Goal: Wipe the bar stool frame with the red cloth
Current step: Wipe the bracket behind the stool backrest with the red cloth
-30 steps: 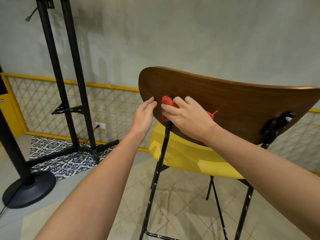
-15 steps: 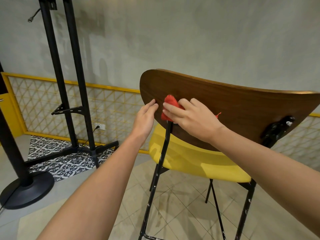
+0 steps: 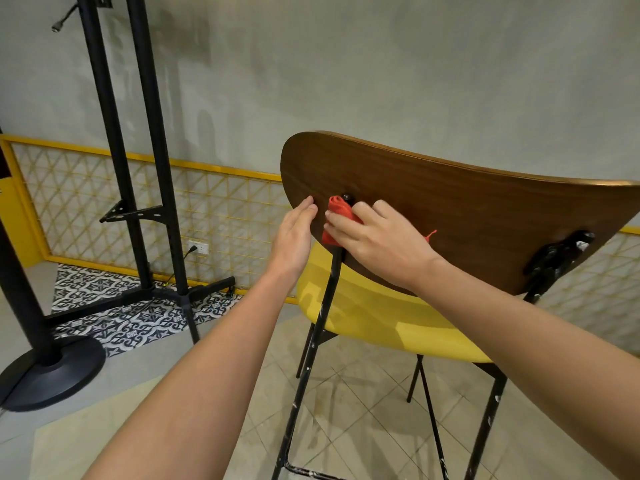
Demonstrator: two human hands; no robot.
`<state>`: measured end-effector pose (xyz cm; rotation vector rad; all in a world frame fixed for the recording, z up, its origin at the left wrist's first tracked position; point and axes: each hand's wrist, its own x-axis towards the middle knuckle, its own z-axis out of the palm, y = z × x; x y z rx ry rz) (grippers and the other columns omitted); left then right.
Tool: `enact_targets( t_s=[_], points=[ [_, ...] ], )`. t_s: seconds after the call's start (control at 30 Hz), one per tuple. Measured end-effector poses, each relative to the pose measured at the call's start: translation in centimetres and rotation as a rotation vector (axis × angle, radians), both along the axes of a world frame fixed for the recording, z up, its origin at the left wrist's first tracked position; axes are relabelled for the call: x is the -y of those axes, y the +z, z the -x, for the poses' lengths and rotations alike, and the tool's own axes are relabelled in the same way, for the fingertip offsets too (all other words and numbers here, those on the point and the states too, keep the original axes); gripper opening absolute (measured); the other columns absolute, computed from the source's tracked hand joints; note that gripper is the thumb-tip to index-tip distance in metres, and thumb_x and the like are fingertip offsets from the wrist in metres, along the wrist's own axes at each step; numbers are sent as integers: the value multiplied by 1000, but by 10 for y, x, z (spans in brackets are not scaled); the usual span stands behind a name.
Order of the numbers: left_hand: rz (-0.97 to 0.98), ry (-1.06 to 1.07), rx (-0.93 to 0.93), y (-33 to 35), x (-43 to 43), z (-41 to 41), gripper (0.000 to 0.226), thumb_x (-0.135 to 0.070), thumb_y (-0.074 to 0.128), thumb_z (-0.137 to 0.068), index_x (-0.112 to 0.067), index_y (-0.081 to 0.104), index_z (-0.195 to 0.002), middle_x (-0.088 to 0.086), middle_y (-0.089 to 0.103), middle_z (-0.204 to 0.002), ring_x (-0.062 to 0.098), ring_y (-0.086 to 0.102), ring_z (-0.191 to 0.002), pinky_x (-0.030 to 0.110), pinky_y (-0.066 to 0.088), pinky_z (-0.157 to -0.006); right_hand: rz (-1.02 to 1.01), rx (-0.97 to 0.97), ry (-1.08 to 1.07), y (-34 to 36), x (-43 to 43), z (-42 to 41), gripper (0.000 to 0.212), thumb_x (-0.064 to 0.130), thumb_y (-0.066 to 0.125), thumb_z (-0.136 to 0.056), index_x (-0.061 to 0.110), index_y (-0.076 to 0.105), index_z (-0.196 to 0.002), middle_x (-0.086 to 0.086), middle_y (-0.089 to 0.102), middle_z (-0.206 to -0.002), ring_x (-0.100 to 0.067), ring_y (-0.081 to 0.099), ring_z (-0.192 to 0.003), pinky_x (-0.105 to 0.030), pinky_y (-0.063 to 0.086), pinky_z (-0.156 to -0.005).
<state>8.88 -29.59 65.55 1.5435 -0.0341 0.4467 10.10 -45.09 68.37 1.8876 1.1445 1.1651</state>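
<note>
While the left hand (image 3: 294,237) rests flat on the backrest (image 3: 450,216), the right hand's (image 3: 377,240) grip pinches the red cloth (image 3: 337,209) atop the frame post (image 3: 322,317), which runs straight down below it.

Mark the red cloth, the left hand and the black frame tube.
red cloth (image 3: 338,206), head view, bunched top end.
left hand (image 3: 294,237), head view, back of the hand.
black frame tube (image 3: 320,317), head view, upper stretch.

A black stand (image 3: 153,133) with 2 uprights stood on patterned floor tiles (image 3: 138,323). Behind it ran a yellow lattice panel (image 3: 225,209) with a plugged-in outlet (image 3: 198,248). A round-based black pole (image 3: 55,372) stood nearer.
</note>
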Motion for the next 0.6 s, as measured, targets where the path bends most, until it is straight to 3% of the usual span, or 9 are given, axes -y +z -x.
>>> enact_targets(
  t_s=[0.1,0.3,0.5,0.6],
  points=[
    [25,0,-9,2,3,2,43,-32,36,-100,-23,41,-141,-4,41,-146,11,38,-133,28,28,-109,85,18,-9,-8,0,0,42,20,67,-81,13,62,-122,-4,61,-121,-23,59,-96,-33,47,-68],
    [16,-21,-25,4,0,4,44,-35,35,-100,-22,39,-142,-3,39,-147,11,36,-134,30,27,-112,-53,33,-37,-18,2,-1,48,18,59,-86,10,51,-133,-10,51,-136,-27,55,-101,-35,45,-70],
    [-18,-34,-46,-1,1,6,44,-35,31,-101,-25,40,-143,-5,38,-148,11,35,-135,28,26,-110,74,-57,-28,-28,6,-3,53,20,71,-77,12,58,-127,-8,55,-132,-24,57,-96,-34,47,-70],
    [-29,-32,-69,-5,0,5,44,-37,30,-101,-26,39,-143,-4,38,-148,12,36,-135,32,26,-113,24,-35,-7,-21,9,-4,55,19,70,-77,12,55,-129,-9,53,-134,-26,57,-99,-34,46,-70]
  ],
)
